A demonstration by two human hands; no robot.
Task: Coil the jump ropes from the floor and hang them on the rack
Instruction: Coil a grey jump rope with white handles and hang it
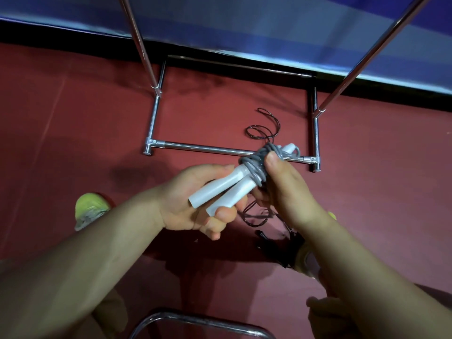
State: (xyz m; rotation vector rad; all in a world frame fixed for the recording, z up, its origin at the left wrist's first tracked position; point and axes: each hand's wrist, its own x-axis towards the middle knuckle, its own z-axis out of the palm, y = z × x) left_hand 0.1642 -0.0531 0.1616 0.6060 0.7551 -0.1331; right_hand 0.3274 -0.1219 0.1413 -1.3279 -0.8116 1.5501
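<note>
Left hand (195, 204) grips both white handles (220, 189); right hand (283, 187) pinches the grey cord coil (256, 165), light, springy: best held at the wraps

Looks down on a matt, dark red floor (73, 106), evenly lit, with soft shadows toward the near edge. Shows a darker blotch (127, 172) left of centre and a faint pale line (46, 123) slanting across the left side. Ends at a black strip (73, 35) along the foot of a blue wall (244, 20), banded lighter and darker, with a pale sheen low down. Catches a curved chrome tube (203, 322) at the bottom edge.
</note>
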